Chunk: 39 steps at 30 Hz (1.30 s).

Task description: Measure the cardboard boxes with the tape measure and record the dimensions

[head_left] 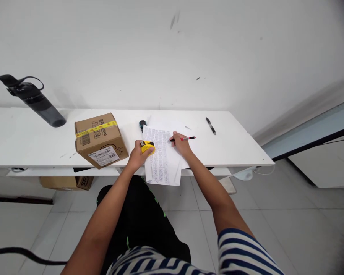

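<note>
A sheet of paper point(163, 160) covered in rows of blue handwriting lies on the white table, its lower end hanging over the front edge. My left hand point(137, 156) is closed around a yellow and black tape measure point(147, 146) at the paper's left side. Over the upper right of the sheet, my right hand point(181, 143) grips a red and black pen point(188, 138), its tip pointing left onto the page. Whether the tip touches the paper I cannot tell. Partly covered by the sheet's top left corner is a small dark teal object point(142, 124).
A taped cardboard box point(99, 139) with a white label stands left of my left hand. Farther left is a dark bottle point(38, 102). Another pen point(211, 126) lies at the right on the table point(232, 149). Below, a second cardboard box point(65, 183) shows under the tabletop.
</note>
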Tool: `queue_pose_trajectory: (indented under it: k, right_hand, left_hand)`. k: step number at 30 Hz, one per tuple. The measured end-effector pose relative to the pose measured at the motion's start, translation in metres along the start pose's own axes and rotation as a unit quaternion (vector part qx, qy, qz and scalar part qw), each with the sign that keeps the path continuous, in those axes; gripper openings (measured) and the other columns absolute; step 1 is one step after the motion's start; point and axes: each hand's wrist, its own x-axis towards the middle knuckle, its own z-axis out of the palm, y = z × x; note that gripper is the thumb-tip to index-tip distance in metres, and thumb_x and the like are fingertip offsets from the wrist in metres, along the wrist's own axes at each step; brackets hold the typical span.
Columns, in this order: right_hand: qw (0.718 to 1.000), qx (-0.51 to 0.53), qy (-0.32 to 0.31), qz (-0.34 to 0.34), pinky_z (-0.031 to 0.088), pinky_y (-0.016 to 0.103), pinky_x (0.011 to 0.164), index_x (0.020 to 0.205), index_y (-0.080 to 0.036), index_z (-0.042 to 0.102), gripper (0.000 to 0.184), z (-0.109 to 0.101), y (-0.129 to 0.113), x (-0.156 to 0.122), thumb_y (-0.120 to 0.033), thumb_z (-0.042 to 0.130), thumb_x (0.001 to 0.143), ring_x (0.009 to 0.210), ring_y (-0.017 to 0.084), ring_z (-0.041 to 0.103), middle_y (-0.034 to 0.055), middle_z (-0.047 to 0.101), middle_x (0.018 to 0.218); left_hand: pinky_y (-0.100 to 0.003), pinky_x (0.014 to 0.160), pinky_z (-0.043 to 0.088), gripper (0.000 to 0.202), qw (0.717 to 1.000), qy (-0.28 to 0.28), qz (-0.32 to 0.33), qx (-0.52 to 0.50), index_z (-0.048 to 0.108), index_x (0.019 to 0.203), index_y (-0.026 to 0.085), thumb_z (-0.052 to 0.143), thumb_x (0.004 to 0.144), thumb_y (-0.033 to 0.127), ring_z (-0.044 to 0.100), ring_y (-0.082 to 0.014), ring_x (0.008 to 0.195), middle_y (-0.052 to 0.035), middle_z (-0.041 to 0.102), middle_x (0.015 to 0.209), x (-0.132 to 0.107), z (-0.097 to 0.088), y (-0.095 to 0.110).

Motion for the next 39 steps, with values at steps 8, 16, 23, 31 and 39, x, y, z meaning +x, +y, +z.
queue_pose_trajectory:
  k: [8, 16, 23, 31, 39]
  right_hand:
    - [1.0, 0.01, 0.004, 0.025, 0.037, 0.028, 0.061, 0.054, -0.022, 0.043, 0.039, 0.003, -0.002, 0.002, -0.049, 0.054, 0.08, 0.063, 0.015, 0.05, -0.001, 0.055, 0.059]
    - [0.999, 0.009, -0.011, 0.031, 0.037, 0.029, 0.062, 0.055, -0.022, 0.051, 0.034, 0.003, 0.0, 0.001, -0.046, 0.054, 0.078, 0.063, 0.016, 0.05, -0.0017, 0.052, 0.056]
    - [1.0, 0.014, 0.001, 0.025, 0.039, 0.029, 0.064, 0.056, -0.021, 0.051, 0.035, 0.002, -0.003, -0.002, -0.046, 0.053, 0.081, 0.064, 0.016, 0.051, -0.0003, 0.057, 0.063]
    - [0.999, 0.02, -0.006, 0.033, 0.04, 0.03, 0.067, 0.054, -0.021, 0.047, 0.036, 0.002, -0.005, -0.002, -0.046, 0.054, 0.08, 0.066, 0.016, 0.053, -0.0002, 0.059, 0.064]
    - [0.999, 0.014, -0.004, 0.041, 0.039, 0.03, 0.066, 0.055, -0.021, 0.052, 0.033, 0.0, -0.007, -0.003, -0.043, 0.054, 0.08, 0.065, 0.016, 0.051, -0.0008, 0.056, 0.06]
  left_hand:
    - [-0.031, 0.075, 0.045, 0.052, 0.998, -0.061, 0.011, -0.006, 0.041, 0.109, 0.024, 0.067, 0.076, 0.054, 0.057, -0.0169, 0.083, 0.0008, 0.057, 0.092, 0.0, -0.003, 0.004]
    - [-0.031, 0.075, 0.046, 0.052, 0.998, -0.064, 0.014, -0.021, 0.043, 0.111, 0.024, 0.069, 0.075, 0.05, 0.058, -0.0171, 0.082, 0.0003, 0.058, 0.094, 0.0, -0.003, -0.001]
    - [-0.032, 0.078, 0.047, 0.058, 0.998, -0.041, -0.014, -0.041, 0.042, 0.114, 0.024, 0.075, 0.071, 0.044, 0.06, -0.0178, 0.085, -0.0009, 0.059, 0.097, -0.001, -0.003, 0.001]
    - [-0.032, 0.078, 0.047, 0.061, 0.998, -0.055, -0.014, -0.014, 0.036, 0.116, 0.025, 0.07, 0.075, 0.054, 0.06, -0.0185, 0.087, -0.0018, 0.058, 0.098, 0.0, -0.003, -0.003]
    - [-0.034, 0.079, 0.046, 0.063, 0.999, -0.049, -0.02, -0.003, 0.036, 0.115, 0.025, 0.071, 0.073, 0.056, 0.06, -0.0199, 0.09, -0.0028, 0.058, 0.1, 0.0, -0.001, -0.004]
